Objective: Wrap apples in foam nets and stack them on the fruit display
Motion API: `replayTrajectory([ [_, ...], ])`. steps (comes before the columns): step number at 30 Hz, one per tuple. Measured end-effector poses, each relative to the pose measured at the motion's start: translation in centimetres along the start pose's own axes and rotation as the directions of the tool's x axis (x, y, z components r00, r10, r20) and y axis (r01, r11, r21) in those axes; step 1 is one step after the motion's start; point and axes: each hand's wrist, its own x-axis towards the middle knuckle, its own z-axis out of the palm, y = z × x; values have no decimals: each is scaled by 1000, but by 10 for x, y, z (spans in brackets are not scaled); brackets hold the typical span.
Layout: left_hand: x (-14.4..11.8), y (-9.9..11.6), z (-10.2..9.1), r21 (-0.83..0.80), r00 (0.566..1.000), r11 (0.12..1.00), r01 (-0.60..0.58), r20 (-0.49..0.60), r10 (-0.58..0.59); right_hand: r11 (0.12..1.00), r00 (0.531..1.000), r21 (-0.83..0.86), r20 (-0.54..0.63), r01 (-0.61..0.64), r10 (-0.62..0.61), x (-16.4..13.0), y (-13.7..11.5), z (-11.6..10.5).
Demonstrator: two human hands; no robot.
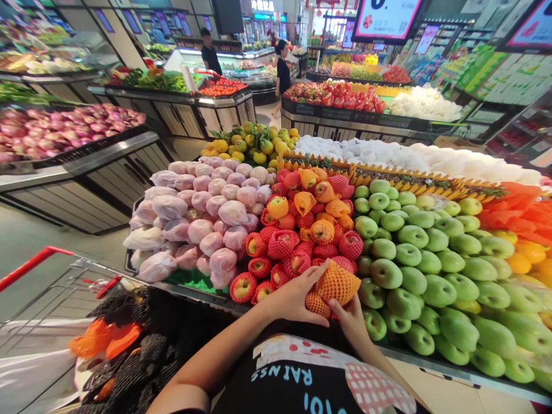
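Note:
Close to my body, at the front edge of the netted apples, both hands are closed around an apple in an orange foam net (pixel 338 282). The fingers of my left hand (pixel 297 296) curve against its left side. My right hand (pixel 351 319) grips it from the right, thumb pressed on the net. Below it, between the left thumb and fingers, a second orange-netted apple (pixel 317 305) shows; whether it is held or lies on the pile, I cannot tell. Around them spread apples in red foam nets (pixel 282 244), some with orange nets among them.
Green apples (pixel 414 279) fill the display on the right. Pale pink wrapped fruit (pixel 211 210) lies on the left, with yellow-green citrus (pixel 254 141) behind. A shopping cart with a red handle (pixel 34 267) stands at lower left, beside black and orange netting (pixel 129 368). Two people are farther back.

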Motion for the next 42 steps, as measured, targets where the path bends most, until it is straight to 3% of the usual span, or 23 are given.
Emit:
replayTrajectory([
  [3, 14, -12, 12, 30, 990, 997, -70, -121, 73, 998, 985, -19, 160, 66, -62, 3, -8, -2],
  [6, 38, -25, 1, 160, 962, 985, -73, -251, 112, 994, 958, -45, 276, 97, -81, 7, -24, -3],
  [9, 71, -39, -30, 378, 905, 920, 107, -420, 67, 988, 952, -80, 290, 129, -101, 13, -39, -1],
  [11, 93, -49, -50, 504, 872, 817, 282, -489, 0, 987, 956, -97, 277, 128, -97, 17, -44, 1],
  [14, 118, -64, -69, 660, 893, 624, 417, -426, -146, 979, 977, -174, 203, 106, -70, 23, -45, 0],
  [17, 130, -76, -73, 716, 895, 537, 447, -348, -280, 917, 993, -379, 47, 122, -112, 33, -39, -3],
  [19, 133, -79, -76, 709, 896, 550, 441, -315, -312, 851, 986, -505, -4, 141, -166, 40, -30, -4],
  [22, 129, -76, -88, 658, 915, 636, 403, -267, -303, 805, 984, -569, 44, 168, -174, 46, -12, -5],
  [25, 104, -67, -114, 576, 904, 727, 374, -402, -146, 793, 985, -588, 41, 160, -168, 45, -6, -6],
  [26, 89, -66, -124, 555, 869, 745, 370, -491, -66, 787, 984, -598, 16, 153, -179, 43, -8, -8],
  [28, 48, -68, -145, 522, 736, 763, 381, -671, 92, 788, 978, -598, -30, 147, -206, 40, -19, -13],
  [30, -4, -80, -162, 466, 531, 736, 491, -830, 171, 804, 972, -573, -56, 157, -230, 36, -30, -20],
  [32, -64, -102, -166, 349, 326, 659, 666, -931, 164, 818, 966, -549, -65, 174, -250, 30, -37, -27],
  [33, -94, -116, -160, 284, 263, 606, 743, -957, 125, 819, 964, -543, -64, 184, -259, 26, -37, -30],
  [35, -151, -147, -134, 121, 126, 474, 872, -992, 21, 819, 961, -536, -51, 204, -273, 18, -34, -37],
  [36, -177, -163, -113, 58, 88, 394, 917, -994, -59, 818, 959, -533, -40, 216, -280, 13, -31, -40],
  [39, -239, -201, -28, -75, -34, 115, 991, -944, -327, 806, 953, -533, 3, 258, -303, 3, -23, -47],
  [42, -282, -224, 61, 27, -53, -118, 993, -781, -622, 756, 938, -587, 17, 289, -346, -3, -19, -50],
])
